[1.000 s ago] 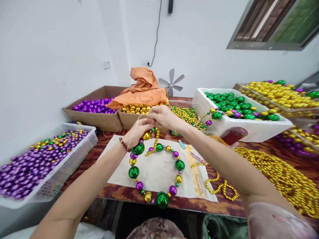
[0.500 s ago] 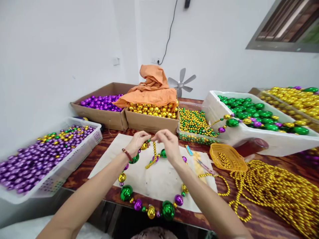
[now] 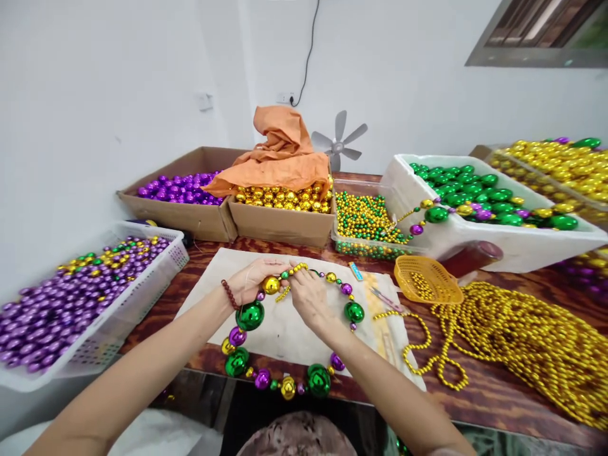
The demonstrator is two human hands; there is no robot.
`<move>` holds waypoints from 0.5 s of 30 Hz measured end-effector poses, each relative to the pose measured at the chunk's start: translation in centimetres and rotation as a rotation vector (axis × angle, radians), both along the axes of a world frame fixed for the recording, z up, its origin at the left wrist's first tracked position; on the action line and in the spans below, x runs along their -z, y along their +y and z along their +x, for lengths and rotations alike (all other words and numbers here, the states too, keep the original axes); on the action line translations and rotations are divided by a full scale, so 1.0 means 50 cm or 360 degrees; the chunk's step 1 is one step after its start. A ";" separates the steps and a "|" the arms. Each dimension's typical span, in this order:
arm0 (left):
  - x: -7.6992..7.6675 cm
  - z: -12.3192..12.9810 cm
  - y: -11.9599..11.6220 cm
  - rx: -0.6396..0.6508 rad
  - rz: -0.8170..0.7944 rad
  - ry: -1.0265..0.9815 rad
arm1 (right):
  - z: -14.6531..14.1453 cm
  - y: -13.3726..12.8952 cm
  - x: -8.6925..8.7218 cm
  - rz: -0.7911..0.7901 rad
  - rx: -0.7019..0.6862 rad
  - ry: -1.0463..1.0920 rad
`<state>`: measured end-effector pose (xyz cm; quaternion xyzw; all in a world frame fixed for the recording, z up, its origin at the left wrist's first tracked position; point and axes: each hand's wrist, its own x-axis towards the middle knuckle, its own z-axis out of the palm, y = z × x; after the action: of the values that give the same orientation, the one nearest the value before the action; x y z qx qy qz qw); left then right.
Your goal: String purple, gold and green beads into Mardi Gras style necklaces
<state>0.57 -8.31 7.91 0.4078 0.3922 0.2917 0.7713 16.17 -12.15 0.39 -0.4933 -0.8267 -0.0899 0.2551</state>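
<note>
A bead necklace [image 3: 249, 315] of green, purple and gold balls makes a loop over the white cloth [image 3: 209, 297], its near side hanging by the table edge. My left hand [image 3: 254, 278], with a brown bead bracelet on the wrist, pinches the necklace's upper left end beside a gold ball. My right hand [image 3: 308, 294] is closed at the top of the loop, where a short string of small gold beads [image 3: 298, 268] runs over its fingers. A thin thread shows near my left hand. The exact fingertip grip is partly hidden.
Scissors [image 3: 386, 299] and a small blue packet [image 3: 356, 271] lie right of my hands. Beyond them stand a yellow basket [image 3: 456, 294] and piled gold bead strings [image 3: 522, 354]. A white crate [image 3: 142, 278], cardboard boxes [image 3: 280, 225] and a foam box [image 3: 451, 237] hold balls.
My hands have drawn closer together and lower. The short gold bead string, hanging down before, now passes over the right hand's fingers. The camera view has shifted slightly.
</note>
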 end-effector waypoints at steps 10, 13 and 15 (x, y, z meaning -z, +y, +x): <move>0.056 -0.005 -0.020 -0.0305 -0.0008 0.0032 | -0.019 -0.020 0.069 -0.0146 -0.0111 -0.0094; 0.068 -0.003 -0.033 -0.0490 0.0129 0.0074 | -0.030 -0.040 0.091 -0.0203 -0.0226 -0.0020; 0.076 -0.004 -0.040 -0.0575 0.0194 0.0089 | -0.026 -0.062 0.090 -0.0274 -0.0295 0.0086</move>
<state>0.37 -10.30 4.10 0.3846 0.4618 0.4373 0.6690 14.87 -15.25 -4.12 -0.4369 -0.8663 0.0187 0.2412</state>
